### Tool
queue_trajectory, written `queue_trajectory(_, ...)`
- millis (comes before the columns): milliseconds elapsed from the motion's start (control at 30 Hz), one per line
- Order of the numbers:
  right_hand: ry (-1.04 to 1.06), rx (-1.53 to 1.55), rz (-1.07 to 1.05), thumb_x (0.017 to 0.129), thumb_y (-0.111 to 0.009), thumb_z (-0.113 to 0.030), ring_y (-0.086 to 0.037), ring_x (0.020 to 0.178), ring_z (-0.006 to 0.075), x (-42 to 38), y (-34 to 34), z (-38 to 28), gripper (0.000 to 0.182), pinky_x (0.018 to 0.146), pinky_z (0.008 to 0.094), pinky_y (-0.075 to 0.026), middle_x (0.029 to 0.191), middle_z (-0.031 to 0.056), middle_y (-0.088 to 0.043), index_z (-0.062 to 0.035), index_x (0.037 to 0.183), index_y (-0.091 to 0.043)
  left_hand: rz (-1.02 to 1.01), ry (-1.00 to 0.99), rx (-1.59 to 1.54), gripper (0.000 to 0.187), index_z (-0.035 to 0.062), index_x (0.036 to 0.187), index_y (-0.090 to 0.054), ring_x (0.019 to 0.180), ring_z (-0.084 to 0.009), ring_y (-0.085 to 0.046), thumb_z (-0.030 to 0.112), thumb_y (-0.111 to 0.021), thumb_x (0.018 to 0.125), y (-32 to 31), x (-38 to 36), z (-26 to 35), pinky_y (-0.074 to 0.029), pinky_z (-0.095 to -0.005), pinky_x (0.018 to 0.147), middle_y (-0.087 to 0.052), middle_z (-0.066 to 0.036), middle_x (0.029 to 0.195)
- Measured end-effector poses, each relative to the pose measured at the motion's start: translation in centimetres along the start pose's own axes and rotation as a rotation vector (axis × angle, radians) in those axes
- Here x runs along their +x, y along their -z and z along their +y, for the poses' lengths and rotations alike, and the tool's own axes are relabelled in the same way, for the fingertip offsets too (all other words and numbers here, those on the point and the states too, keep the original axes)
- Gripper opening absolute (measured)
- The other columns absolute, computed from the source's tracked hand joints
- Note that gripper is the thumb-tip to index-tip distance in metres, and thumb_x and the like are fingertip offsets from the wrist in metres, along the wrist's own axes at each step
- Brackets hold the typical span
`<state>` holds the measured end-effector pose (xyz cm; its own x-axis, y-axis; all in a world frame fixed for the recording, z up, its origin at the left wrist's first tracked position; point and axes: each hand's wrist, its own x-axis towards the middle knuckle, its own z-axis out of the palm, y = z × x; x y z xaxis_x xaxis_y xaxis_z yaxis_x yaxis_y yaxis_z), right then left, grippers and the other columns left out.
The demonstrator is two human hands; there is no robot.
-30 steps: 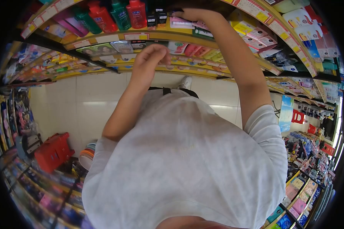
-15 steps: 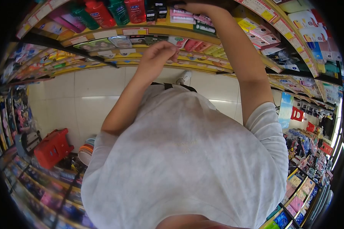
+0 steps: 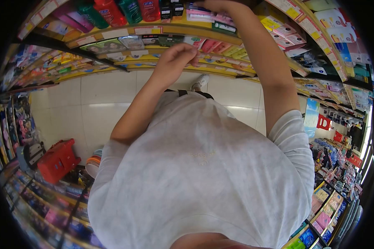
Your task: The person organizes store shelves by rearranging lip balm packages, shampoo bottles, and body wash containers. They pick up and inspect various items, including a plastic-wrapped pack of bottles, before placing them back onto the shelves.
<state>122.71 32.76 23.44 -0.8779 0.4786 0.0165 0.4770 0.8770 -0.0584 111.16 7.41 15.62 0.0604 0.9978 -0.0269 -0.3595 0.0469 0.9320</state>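
My left hand (image 3: 177, 58) hovers in front of the lower shelves with its fingers curled inward; whatever they might hold is hidden. Stretched to the top of the view, my right hand (image 3: 215, 6) is at the upper shelf (image 3: 124, 31), over pink-and-white packs (image 3: 200, 15). Its fingers are dark and partly cut off, so their grip cannot be made out. Left of that hand stand small black boxes (image 3: 165, 11), a red bottle (image 3: 149, 10) and a green bottle (image 3: 131, 10). A dark green box (image 3: 224, 27) lies just below it.
Shelves of packaged goods curve round both sides. A red plastic stool (image 3: 58, 161) and stacked bowls (image 3: 93, 164) are on the tiled floor (image 3: 108, 89) at the left. Yellow-and-pink boxes (image 3: 271, 22) lie right of my right forearm.
My left hand has shifted slightly right and up. My right hand has moved a little right and down over the pink-and-white packs. The shelves sit slightly differently in view.
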Motion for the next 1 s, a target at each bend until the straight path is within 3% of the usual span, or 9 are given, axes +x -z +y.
queue_trajectory(100, -0.100, 0.135, 0.194, 0.096, -0.061, -0.027, -0.061, 0.121, 0.0363, -1.3, 0.0, 0.7, 0.039, 0.102, 0.0440, -0.049, 0.130, 0.0200, -0.067, -0.0131, 0.132, -0.067, -0.014, -0.019, 0.051, 0.024, 0.0001, 0.106, -0.067, 0.089, -0.0110, -0.063, 0.022, -0.058, 0.105, -0.2, -0.2, 0.0, -0.051, -0.0285, 0.086, -0.067, -0.003, 0.091)
queue_trajectory(233, -0.279, 0.112, 0.369, 0.092, -0.066, -0.022, -0.064, 0.114, 0.0400, -5.5, 1.1, 0.9, 0.036, 0.096, 0.0454, -0.051, 0.120, 0.0214, -0.070, -0.0108, 0.126, -0.070, 0.082, -0.285, 0.708, 0.021, 0.0025, 0.111, -0.067, 0.090, -0.0215, -0.069, 0.021, -0.062, 0.101, -0.4, 0.6, 0.6, -0.055, -0.0338, 0.082, -0.070, -0.007, 0.095)
queue_trajectory(300, -0.384, 0.139, 0.230, 0.089, -0.067, -0.018, -0.067, 0.106, 0.0409, -7.4, 1.5, -0.7, 0.033, 0.091, 0.0468, -0.054, 0.112, 0.0212, -0.072, -0.0097, 0.120, -0.071, 0.089, -0.536, 1.140, 0.023, 0.0040, 0.114, -0.068, 0.092, -0.0293, -0.071, 0.020, -0.063, 0.098, -0.5, 2.4, 1.7, -0.056, -0.0387, 0.080, -0.070, -0.010, 0.104)
queue_trajectory(400, -0.454, 0.021, 0.099, 0.087, -0.066, -0.012, -0.070, 0.097, 0.0406, -8.1, 0.8, -1.9, 0.026, 0.085, 0.0488, -0.056, 0.102, 0.0201, -0.074, -0.0085, 0.111, -0.073, 0.086, -0.482, 1.323, 0.033, 0.0033, 0.122, -0.066, 0.097, -0.0384, -0.069, 0.022, -0.063, 0.096, -1.8, 6.2, 1.8, -0.058, -0.0459, 0.082, -0.065, -0.015, 0.122)
queue_trajectory(500, -0.471, -0.104, 0.091, 0.084, -0.064, -0.008, -0.072, 0.094, 0.0388, -8.0, -1.9, -1.2, 0.019, 0.082, 0.0496, -0.058, 0.096, 0.0214, -0.074, -0.0078, 0.100, -0.075, 0.082, -0.344, 1.516, 0.045, 0.0020, 0.132, -0.059, 0.097, -0.0372, -0.071, 0.029, -0.062, 0.096, -2.5, 10.0, 1.0, -0.059, -0.0479, 0.081, -0.059, -0.015, 0.133)
queue_trajectory(533, -0.498, -0.119, 0.083, 0.084, -0.064, -0.007, -0.072, 0.094, 0.0386, -7.9, -2.4, -0.9, 0.019, 0.082, 0.0495, -0.058, 0.095, 0.0217, -0.074, -0.0075, 0.099, -0.075, 0.063, -0.322, 1.544, 0.055, 0.0008, 0.139, -0.053, 0.098, -0.0367, -0.071, 0.033, -0.061, 0.096, -2.6, 10.7, 0.8, -0.060, -0.0483, 0.080, -0.058, -0.015, 0.132)
queue_trajectory(700, -0.519, -0.105, 0.174, 0.084, -0.062, -0.007, -0.073, 0.091, 0.0380, -7.8, -2.9, -0.2, 0.014, 0.080, 0.0485, -0.058, 0.091, 0.0226, -0.073, -0.0051, 0.091, -0.074, 0.084, -0.251, 1.619, 0.051, 0.0007, 0.134, -0.054, 0.092, -0.0352, -0.073, 0.033, -0.062, 0.095, -2.6, 11.7, -1.3, -0.061, -0.0481, 0.073, -0.059, -0.014, 0.127)
queue_trajectory(800, -0.579, -0.144, 0.076, 0.084, -0.060, -0.007, -0.072, 0.090, 0.0387, -7.0, -3.0, 0.4, 0.016, 0.079, 0.0488, -0.058, 0.091, 0.0222, -0.073, -0.0057, 0.091, -0.074, 0.097, -0.268, 1.644, 0.048, 0.0008, 0.129, -0.055, 0.088, -0.0350, -0.073, 0.033, -0.063, 0.094, -2.5, 11.5, -1.3, -0.061, -0.0473, 0.071, -0.059, -0.013, 0.124)
queue_trajectory(1000, -0.488, -0.137, 0.205, 0.084, -0.059, -0.004, -0.072, 0.088, 0.0394, -6.5, -5.4, 1.9, 0.019, 0.079, 0.0496, -0.058, 0.091, 0.0220, -0.073, -0.0048, 0.097, -0.073, 0.104, -0.246, 1.648, 0.046, 0.0009, 0.126, -0.055, 0.087, -0.0348, -0.073, 0.032, -0.063, 0.093, -2.2, 11.0, -0.8, -0.061, -0.0475, 0.070, -0.059, -0.013, 0.122)
